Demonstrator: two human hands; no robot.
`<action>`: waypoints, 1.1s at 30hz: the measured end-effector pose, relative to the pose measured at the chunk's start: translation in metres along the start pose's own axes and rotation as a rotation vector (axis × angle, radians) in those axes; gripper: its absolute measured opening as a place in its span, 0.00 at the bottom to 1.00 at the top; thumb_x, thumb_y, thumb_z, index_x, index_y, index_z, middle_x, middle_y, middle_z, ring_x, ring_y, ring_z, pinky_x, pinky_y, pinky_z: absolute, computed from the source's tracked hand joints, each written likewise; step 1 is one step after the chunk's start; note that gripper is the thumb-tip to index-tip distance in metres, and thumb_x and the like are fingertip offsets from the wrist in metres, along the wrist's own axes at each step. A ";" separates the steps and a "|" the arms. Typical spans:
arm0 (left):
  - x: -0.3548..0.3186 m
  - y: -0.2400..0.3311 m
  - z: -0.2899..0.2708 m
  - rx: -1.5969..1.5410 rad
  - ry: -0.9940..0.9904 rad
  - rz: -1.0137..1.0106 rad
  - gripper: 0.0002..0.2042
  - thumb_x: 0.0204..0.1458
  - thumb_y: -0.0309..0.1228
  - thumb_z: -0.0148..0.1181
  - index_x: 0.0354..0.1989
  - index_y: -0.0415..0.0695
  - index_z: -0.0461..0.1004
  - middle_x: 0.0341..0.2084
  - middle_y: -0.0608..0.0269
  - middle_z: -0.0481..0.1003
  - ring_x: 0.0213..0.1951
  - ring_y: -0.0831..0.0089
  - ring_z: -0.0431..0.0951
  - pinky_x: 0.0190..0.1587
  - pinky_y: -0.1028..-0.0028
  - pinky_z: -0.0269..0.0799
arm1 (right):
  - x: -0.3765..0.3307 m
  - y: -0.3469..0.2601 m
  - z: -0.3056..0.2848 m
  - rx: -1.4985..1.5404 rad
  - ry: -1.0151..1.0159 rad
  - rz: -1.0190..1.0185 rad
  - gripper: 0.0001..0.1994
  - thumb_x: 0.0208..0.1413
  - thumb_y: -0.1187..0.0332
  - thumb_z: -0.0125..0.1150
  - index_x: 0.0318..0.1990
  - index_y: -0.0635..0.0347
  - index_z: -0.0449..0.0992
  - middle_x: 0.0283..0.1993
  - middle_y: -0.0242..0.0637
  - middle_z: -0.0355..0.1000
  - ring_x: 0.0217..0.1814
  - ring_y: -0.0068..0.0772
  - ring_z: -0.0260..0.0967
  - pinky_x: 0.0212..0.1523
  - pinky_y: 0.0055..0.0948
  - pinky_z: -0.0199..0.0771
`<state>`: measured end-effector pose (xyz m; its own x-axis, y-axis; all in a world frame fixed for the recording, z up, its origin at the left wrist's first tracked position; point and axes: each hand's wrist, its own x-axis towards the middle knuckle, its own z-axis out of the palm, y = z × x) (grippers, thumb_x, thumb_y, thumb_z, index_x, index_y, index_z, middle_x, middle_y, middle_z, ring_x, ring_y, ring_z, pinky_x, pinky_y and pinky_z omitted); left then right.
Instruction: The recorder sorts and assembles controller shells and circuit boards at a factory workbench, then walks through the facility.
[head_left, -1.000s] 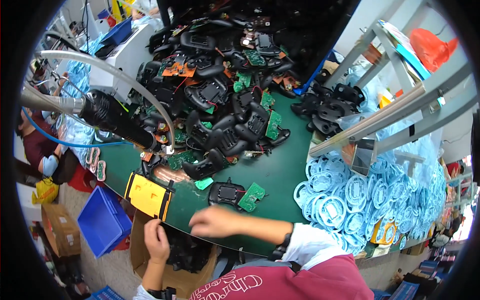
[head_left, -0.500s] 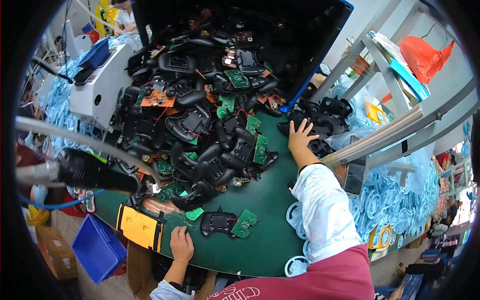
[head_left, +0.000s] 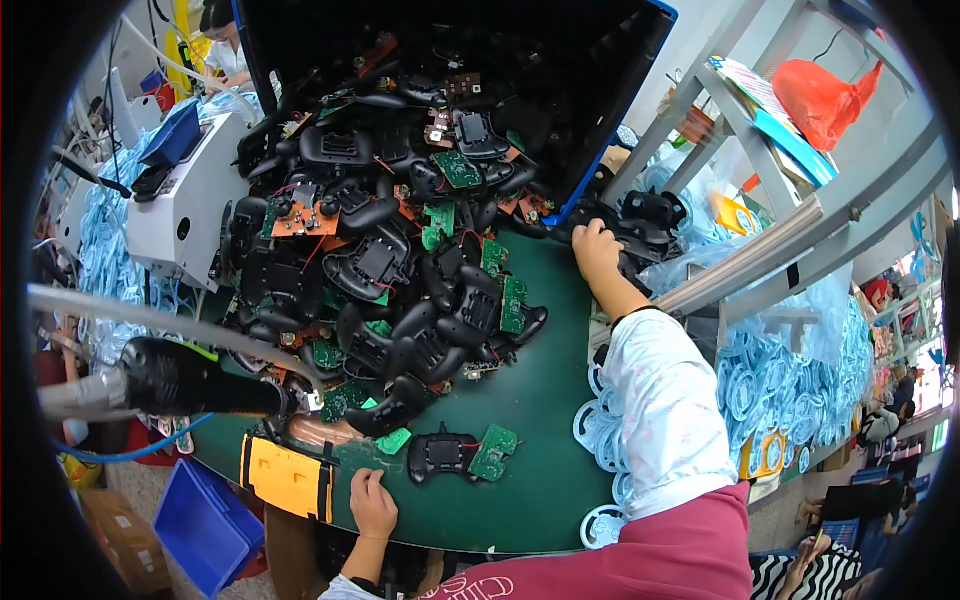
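Reaching out with the right hand (head_left: 596, 250) to a pile of black plastic parts (head_left: 652, 228), beyond and to the right of the lone controller (head_left: 437, 455) on the green tabletop (head_left: 545, 410). Bending the right fingers down over the nearest parts, knuckles raised; cannot tell whether clamped on one or merely touching. Resting the left hand (head_left: 373, 505) near the front edge of the tabletop, to the left of the lone controller and nearer the body, just beside a yellow-orange block (head_left: 288, 477) with black strips. Curling the left fingers loosely, side by side; cannot tell from the back of the hand whether around anything.

Just right of the lone controller, a green circuit board (head_left: 493, 452), linked to it by a red wire. Beyond the lone controller, a large heap of black controllers (head_left: 425, 335), mixed with green and orange boards and reaching back into a dark crate (head_left: 580, 90) with a blue rim. Left of the lone controller and somewhat beyond, a black power tool (head_left: 190, 380), pointing toward the heap. Farther left and lower than the lone controller, a blue bin (head_left: 208, 528) under tabletop level. Well to the right of the lone controller, past the outstretched sleeve (head_left: 665, 400), a broad pile of light-blue rings (head_left: 790, 365).
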<state>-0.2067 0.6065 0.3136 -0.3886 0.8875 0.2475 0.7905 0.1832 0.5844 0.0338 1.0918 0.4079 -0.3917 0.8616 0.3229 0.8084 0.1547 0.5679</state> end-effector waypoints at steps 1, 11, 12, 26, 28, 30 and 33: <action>-0.001 -0.001 0.000 -0.007 0.008 0.000 0.13 0.41 0.17 0.47 0.38 0.38 0.65 0.37 0.48 0.64 0.37 0.50 0.67 0.38 0.62 0.65 | -0.001 -0.001 -0.014 0.130 -0.029 -0.005 0.10 0.48 0.68 0.48 0.36 0.61 0.72 0.41 0.53 0.62 0.36 0.55 0.70 0.30 0.60 0.69; -0.010 -0.005 -0.019 -0.086 0.048 -0.001 0.13 0.41 0.16 0.47 0.37 0.40 0.67 0.38 0.52 0.65 0.38 0.56 0.69 0.36 0.66 0.69 | -0.116 0.025 -0.215 1.034 -0.303 -0.388 0.20 0.34 0.72 0.58 0.41 0.64 0.68 0.37 0.53 0.67 0.41 0.51 0.66 0.42 0.38 0.67; -0.016 -0.004 -0.037 -0.207 0.094 -0.048 0.13 0.42 0.14 0.46 0.37 0.39 0.68 0.38 0.52 0.65 0.37 0.58 0.69 0.36 0.69 0.69 | -0.139 0.012 -0.226 1.205 -0.423 -0.479 0.21 0.34 0.72 0.58 0.42 0.64 0.68 0.36 0.49 0.68 0.39 0.45 0.67 0.40 0.35 0.68; -0.150 0.003 -0.194 -0.100 0.269 -0.269 0.10 0.45 0.15 0.42 0.36 0.36 0.68 0.39 0.53 0.65 0.31 0.68 0.68 0.33 0.76 0.67 | -0.321 -0.158 -0.307 1.458 -0.766 -0.955 0.25 0.45 0.61 0.56 0.52 0.59 0.65 0.48 0.50 0.66 0.50 0.46 0.64 0.52 0.37 0.62; -0.172 0.003 -0.180 -0.147 0.243 -0.358 0.10 0.45 0.16 0.43 0.35 0.36 0.68 0.39 0.53 0.64 0.31 0.68 0.68 0.33 0.76 0.67 | -0.264 -0.113 -0.269 1.384 -0.652 -0.485 0.23 0.40 0.60 0.55 0.48 0.55 0.69 0.40 0.45 0.71 0.43 0.46 0.69 0.46 0.39 0.67; -0.183 0.001 -0.162 -0.124 0.208 -0.349 0.10 0.46 0.15 0.42 0.35 0.37 0.68 0.39 0.54 0.64 0.29 0.71 0.69 0.31 0.78 0.68 | -0.207 -0.063 -0.220 1.074 -0.351 -0.139 0.24 0.38 0.66 0.57 0.48 0.53 0.65 0.46 0.53 0.66 0.45 0.50 0.67 0.41 0.40 0.70; -0.161 0.016 -0.134 -0.252 0.134 -0.359 0.11 0.43 0.13 0.44 0.34 0.37 0.69 0.38 0.53 0.65 0.30 0.67 0.70 0.32 0.76 0.68 | -0.139 -0.018 -0.113 0.650 -0.490 0.034 0.47 0.36 0.74 0.61 0.63 0.36 0.39 0.66 0.56 0.30 0.60 0.67 0.48 0.51 0.48 0.63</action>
<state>-0.1950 0.4095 0.3866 -0.6879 0.7211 0.0826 0.4611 0.3462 0.8170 0.0237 0.9148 0.4389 -0.2476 0.9612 -0.1218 0.9688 0.2447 -0.0383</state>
